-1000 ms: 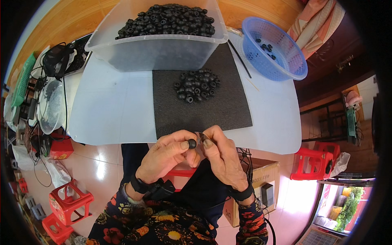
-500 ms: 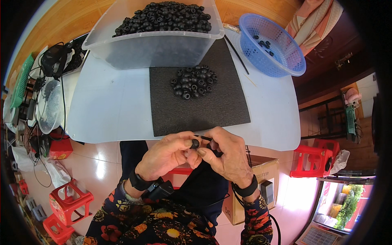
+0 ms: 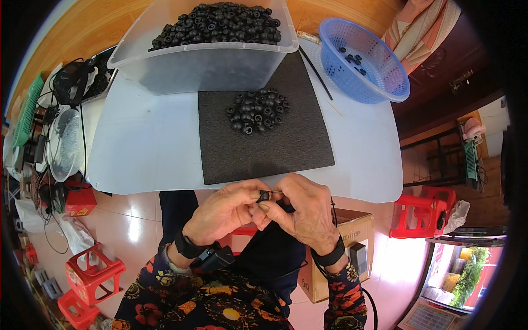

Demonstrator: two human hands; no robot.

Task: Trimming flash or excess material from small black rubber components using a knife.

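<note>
Close together at the table's near edge, both my hands meet over my lap. My left hand (image 3: 225,212) pinches a small round black plastic part (image 3: 264,195) between thumb and fingertips. My right hand (image 3: 302,212) is closed, its fingertips right against that part. Something thin shows between the part and the right fingers, but I cannot make out what they hold. Beyond the hands, a heap of similar round black parts (image 3: 257,113), several with open holes, lies on a dark foam mat (image 3: 264,151).
A translucent tub (image 3: 209,69) full of black parts stands at the back of the white table (image 3: 143,148). At the far right is a blue perforated basket (image 3: 366,71) with several black pieces. A black rod (image 3: 314,71) lies between them. Below are a cardboard box (image 3: 352,242) and red stools (image 3: 93,272).
My right fingers have come in closer to the black part in my left hand. The part has turned slightly between the fingertips. The whole view has shifted a little.
</note>
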